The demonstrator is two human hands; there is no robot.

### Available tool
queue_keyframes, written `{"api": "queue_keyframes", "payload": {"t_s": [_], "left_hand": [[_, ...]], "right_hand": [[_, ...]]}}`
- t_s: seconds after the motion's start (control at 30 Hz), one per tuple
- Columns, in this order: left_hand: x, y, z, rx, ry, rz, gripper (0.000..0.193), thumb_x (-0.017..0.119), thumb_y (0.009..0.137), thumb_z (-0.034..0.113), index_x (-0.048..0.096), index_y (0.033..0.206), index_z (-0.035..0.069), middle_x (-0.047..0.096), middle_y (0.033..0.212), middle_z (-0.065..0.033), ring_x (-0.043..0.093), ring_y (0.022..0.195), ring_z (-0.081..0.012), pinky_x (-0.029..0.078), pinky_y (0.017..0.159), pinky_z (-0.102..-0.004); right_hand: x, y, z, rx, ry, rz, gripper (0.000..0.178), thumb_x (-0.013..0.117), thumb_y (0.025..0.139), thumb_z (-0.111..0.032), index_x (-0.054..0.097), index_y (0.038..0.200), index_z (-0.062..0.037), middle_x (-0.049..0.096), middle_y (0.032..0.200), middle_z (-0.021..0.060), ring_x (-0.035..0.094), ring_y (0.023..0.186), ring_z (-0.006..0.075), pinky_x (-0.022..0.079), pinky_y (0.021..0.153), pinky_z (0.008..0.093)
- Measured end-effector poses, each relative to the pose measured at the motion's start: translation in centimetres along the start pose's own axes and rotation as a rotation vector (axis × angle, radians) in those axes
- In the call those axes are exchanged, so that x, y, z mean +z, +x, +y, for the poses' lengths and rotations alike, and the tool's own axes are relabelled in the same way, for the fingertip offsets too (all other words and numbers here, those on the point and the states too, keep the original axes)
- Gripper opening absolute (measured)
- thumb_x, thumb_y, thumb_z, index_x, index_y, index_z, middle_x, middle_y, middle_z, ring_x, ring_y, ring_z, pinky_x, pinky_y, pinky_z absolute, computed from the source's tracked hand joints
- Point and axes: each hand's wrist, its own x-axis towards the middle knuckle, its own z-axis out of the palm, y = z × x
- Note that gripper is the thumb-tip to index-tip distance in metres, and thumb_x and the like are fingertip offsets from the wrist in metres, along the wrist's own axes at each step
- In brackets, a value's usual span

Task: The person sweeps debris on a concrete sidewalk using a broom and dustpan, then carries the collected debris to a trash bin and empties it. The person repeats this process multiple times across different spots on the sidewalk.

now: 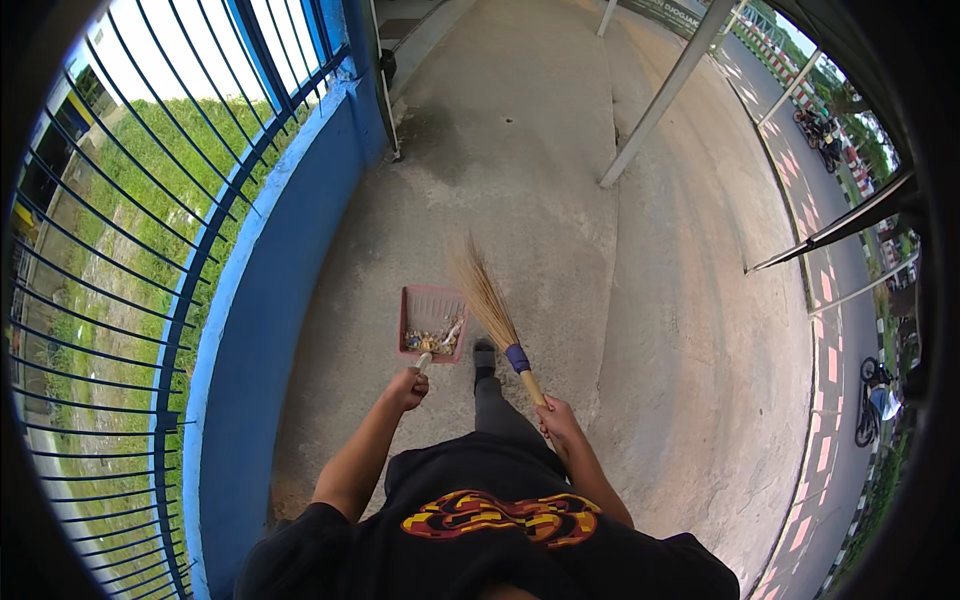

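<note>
My left hand (406, 388) is closed around the pale handle of a pink dustpan (435, 298). Small litter (432, 338), in whitish, brown and yellowish bits, lies inside the pan toward its handle end. In my right hand (557, 418) is the wooden stick of a broom (488, 301) made of thin straw-coloured bristles, bound with a purple band. The bristles point forward and slightly left, beside the pan's right edge; their tips look blurred. Whether they touch the ground I cannot tell.
A low blue wall (275, 265) topped with blue metal bars runs along the left, with grass beyond. Concrete pavement (540, 190) stretches ahead. A slanted grey post (660, 100) stands ahead right, and a dark pole (835, 232) farther right. Motorcycles (878, 402) are by the road.
</note>
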Motion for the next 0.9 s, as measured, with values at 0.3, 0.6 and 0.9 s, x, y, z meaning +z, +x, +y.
{"api": "queue_keyframes", "payload": {"t_s": [0.3, 0.6, 0.9], "left_hand": [[22.4, 11.2, 14.3, 0.078, -0.047, 0.014, 0.008, 0.039, 0.102, 0.010, 0.041, 0.103, 0.002, 0.039, 0.066, 0.0021, 0.035, 0.048, -0.0058, 0.029, 0.040, -0.0206], [43.0, 30.8, 32.6, 0.084, -0.130, -0.025, 0.013, 0.039, 0.100, 0.008, 0.038, 0.112, 0.003, 0.039, 0.069, -0.0005, 0.038, 0.050, -0.0077, 0.029, 0.041, -0.0205], [65.7, 43.3, 52.8, 0.102, -0.175, 0.005, 0.005, 0.040, 0.098, 0.007, 0.036, 0.101, 0.009, 0.040, 0.072, -0.0014, 0.040, 0.053, -0.0088, 0.030, 0.041, -0.0204]], "right_hand": [[-11.4, 21.9, -26.1, -0.036, -0.102, -0.102, 0.022, 0.061, 0.097, -0.016, 0.063, 0.116, -0.0059, 0.051, 0.066, -0.0009, 0.049, 0.050, 0.0084, 0.042, 0.044, 0.0271], [-18.2, 45.7, -45.9, -0.034, -0.116, -0.048, 0.033, 0.060, 0.097, -0.017, 0.062, 0.129, -0.0096, 0.051, 0.065, -0.0005, 0.051, 0.051, 0.0103, 0.044, 0.045, 0.0275], [-24.3, 64.4, -68.6, -0.035, -0.019, -0.003, 0.029, 0.060, 0.096, -0.013, 0.065, 0.124, -0.0099, 0.050, 0.063, -0.0012, 0.048, 0.048, 0.0093, 0.040, 0.043, 0.0262]]}}
